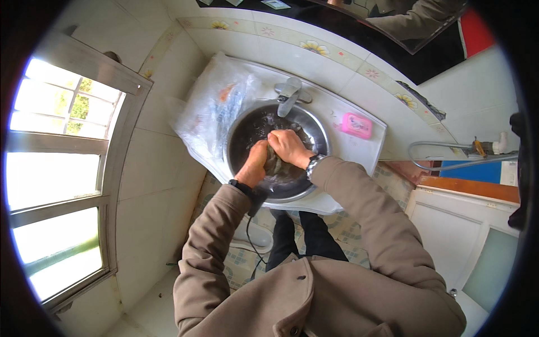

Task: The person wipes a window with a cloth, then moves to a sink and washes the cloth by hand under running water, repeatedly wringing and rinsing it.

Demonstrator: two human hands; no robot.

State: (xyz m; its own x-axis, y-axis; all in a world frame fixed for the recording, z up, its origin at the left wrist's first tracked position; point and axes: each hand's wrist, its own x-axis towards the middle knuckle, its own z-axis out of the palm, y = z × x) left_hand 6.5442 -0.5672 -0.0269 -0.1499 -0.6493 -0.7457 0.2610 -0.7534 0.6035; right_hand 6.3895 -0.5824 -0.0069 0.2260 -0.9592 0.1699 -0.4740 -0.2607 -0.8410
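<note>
Over a metal basin (241, 141) holding water, my two hands are together near its middle. My left hand (254, 163) and my right hand (289, 145) are closed around a bunched, wet, dark grey-brown cloth (273, 163). Part of the cloth hangs below my fingers toward the water; the rest is hidden by my hands. The chrome faucet (288, 101) stands just beyond my hands, its spout over the far rim. A watch with a patterned band (313, 164) is on my right wrist, and a dark band with a device on my left.
Crumpled clear plastic bags (219, 101) lie left of the basin on the white washstand (362, 158). A pink soap box (356, 125) sits to the right. A mirror (404, 21) is above, a window (63, 168) at left, a white door (454, 236) at right.
</note>
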